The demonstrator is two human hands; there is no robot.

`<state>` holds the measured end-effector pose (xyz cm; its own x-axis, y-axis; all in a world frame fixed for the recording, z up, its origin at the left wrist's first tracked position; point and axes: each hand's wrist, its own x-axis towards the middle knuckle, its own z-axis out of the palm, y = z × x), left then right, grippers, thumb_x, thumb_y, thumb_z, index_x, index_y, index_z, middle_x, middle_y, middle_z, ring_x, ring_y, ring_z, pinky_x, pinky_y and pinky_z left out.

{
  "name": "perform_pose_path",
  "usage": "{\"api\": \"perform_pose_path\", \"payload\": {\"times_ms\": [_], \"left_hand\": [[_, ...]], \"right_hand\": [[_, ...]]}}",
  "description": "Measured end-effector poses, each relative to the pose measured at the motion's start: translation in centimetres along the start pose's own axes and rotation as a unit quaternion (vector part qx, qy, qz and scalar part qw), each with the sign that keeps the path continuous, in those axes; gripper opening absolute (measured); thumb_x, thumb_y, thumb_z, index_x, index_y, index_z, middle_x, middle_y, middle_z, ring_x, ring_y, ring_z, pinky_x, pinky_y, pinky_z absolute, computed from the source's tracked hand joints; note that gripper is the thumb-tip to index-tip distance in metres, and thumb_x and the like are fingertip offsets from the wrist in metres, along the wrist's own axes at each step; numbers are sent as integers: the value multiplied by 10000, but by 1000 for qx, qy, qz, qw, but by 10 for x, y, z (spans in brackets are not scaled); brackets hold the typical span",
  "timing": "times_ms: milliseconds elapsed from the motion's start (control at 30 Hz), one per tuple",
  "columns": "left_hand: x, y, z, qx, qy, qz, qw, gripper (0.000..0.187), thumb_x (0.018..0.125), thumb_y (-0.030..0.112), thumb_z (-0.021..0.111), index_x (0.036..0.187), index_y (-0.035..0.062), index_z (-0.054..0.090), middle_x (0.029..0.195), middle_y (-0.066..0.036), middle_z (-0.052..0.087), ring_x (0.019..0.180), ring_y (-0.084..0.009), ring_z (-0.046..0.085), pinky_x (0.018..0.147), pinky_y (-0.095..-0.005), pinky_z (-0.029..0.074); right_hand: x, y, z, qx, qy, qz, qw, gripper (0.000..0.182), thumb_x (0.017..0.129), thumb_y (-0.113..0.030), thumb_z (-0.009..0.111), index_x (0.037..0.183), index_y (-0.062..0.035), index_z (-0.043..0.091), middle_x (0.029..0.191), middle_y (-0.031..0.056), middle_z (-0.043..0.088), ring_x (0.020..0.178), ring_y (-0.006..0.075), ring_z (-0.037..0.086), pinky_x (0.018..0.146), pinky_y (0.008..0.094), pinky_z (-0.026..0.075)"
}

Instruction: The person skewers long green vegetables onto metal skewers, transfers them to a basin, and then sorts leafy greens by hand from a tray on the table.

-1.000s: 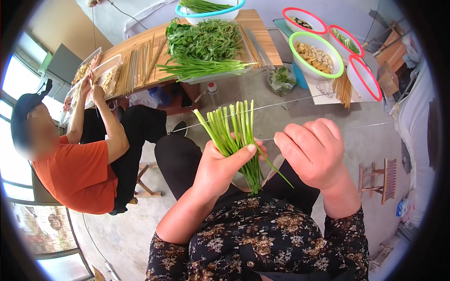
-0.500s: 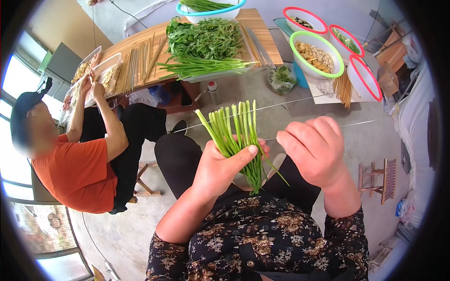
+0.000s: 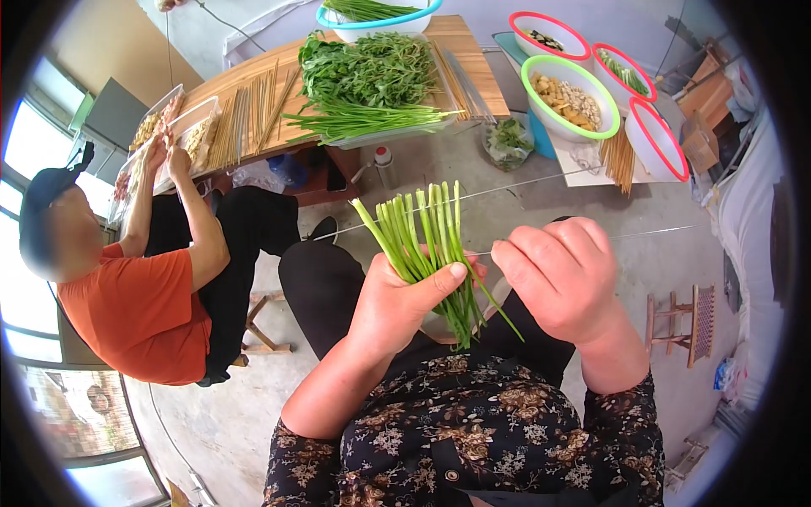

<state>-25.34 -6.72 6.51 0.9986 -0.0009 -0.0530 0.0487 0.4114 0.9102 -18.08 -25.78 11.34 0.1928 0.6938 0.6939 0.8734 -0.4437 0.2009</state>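
A fan of green chive stalks is gripped in my left hand, thumb across the front, with pale cut ends up and thin leaves hanging below. One thin metal skewer crosses the upper stalks. To the right, my right hand is closed in a pinch around a second thin skewer, which sticks out to its right and runs left towards the bunch. Its tip among the stalks is hidden by them and my left hand.
A wooden table ahead bears a tray of greens, chives and skewers. At the right are rimmed bowls of food and wooden skewers. A co-worker sits at the left, hands over trays; a small stool stands right.
My right hand has shifted slightly left towards the bunch, while its skewer's right end now reaches a little further right. My left hand has barely moved.
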Motion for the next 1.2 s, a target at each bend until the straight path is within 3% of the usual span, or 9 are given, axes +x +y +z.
{"api": "perform_pose_path", "payload": {"times_ms": [400,800,1033,1100,1200], "left_hand": [[2,-2,-2,15,-22,18,999,190,962,68,630,1120,-26,676,1018,-72,722,947,-134,661,858,-292,527],[3,-2,-2,8,-10,5,1000,190,958,58,634,1117,-37,675,1026,-95,726,971,-156,672,884,-303,533],[4,-2,-4,-6,-12,-2,1000,189,957,56,636,1112,-47,671,1021,-114,725,961,-164,678,877,-306,537],[5,-3,-2,-10,5,1,1000,184,926,61,670,1062,-63,654,967,-148,704,927,-248,691,851,-383,555],[6,-4,-4,-8,10,0,1000,195,926,72,674,1065,-63,653,964,-147,704,921,-248,690,846,-384,555]], "right_hand": [[-3,9,0,45,1,19,999,252,646,-153,680,891,-97,667,863,8,617,689,179,554,614,308,447],[1,1,-2,-21,0,-12,1000,203,705,-157,722,886,-83,666,845,2,620,661,154,545,606,288,434],[-2,8,12,74,-3,40,996,190,699,-166,657,876,-100,671,835,-3,617,676,167,559,611,309,435],[-2,8,13,81,-7,45,996,191,697,-165,645,876,-104,670,835,-4,615,681,170,560,614,310,435],[-1,8,14,79,-8,42,996,187,703,-167,648,879,-107,665,840,-7,613,685,169,559,617,310,435]]}}
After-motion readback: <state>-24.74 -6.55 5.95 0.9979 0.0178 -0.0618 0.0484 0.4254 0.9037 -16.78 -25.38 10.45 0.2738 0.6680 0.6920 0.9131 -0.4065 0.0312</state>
